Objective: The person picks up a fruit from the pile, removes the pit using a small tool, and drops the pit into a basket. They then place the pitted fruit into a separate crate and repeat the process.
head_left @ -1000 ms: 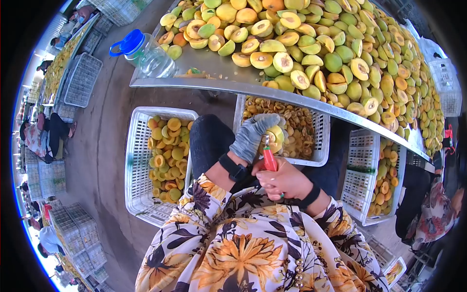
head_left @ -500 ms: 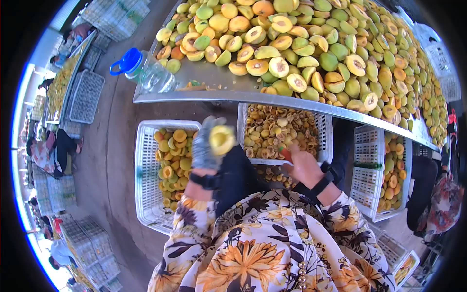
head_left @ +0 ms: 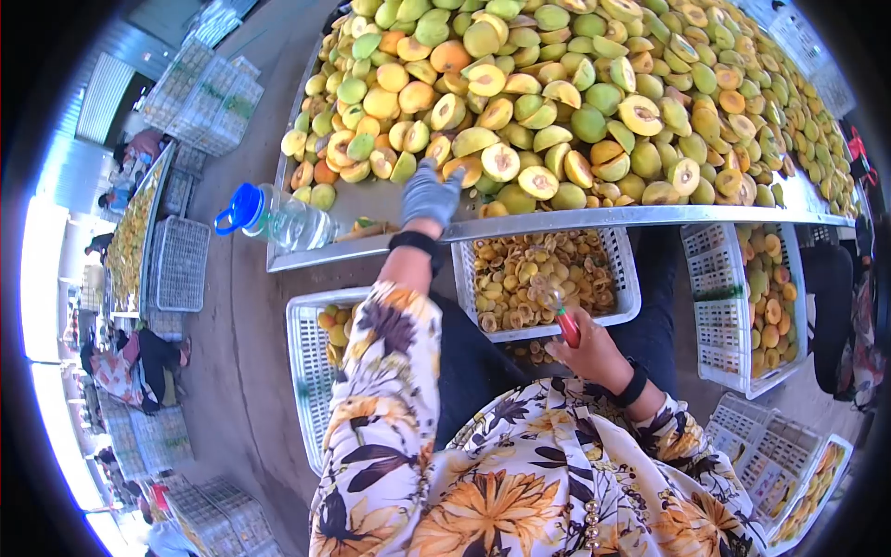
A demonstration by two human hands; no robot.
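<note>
My left hand (head_left: 430, 194), in a grey glove, reaches up onto the metal table (head_left: 371, 200) and rests on a halved fruit at the near edge of the big pile of yellow-green fruit halves (head_left: 575, 93). It does not visibly grip anything. My right hand (head_left: 585, 348) stays low by my lap and holds a red-handled pitting tool (head_left: 561, 316), its metal tip pointing up over the white crate of pits (head_left: 548, 278).
A clear bottle with a blue cap (head_left: 274, 218) lies on the table's left corner. A white crate of pitted halves (head_left: 320, 371) sits left of my knees, another crate of fruit (head_left: 756, 297) to the right. Stacked empty crates and other seated people are at far left.
My left hand dropped the pitted half toward the left crate, then reached up to the pile on the table. My right hand lowered the tool from the fruit to beside the pit crate.
</note>
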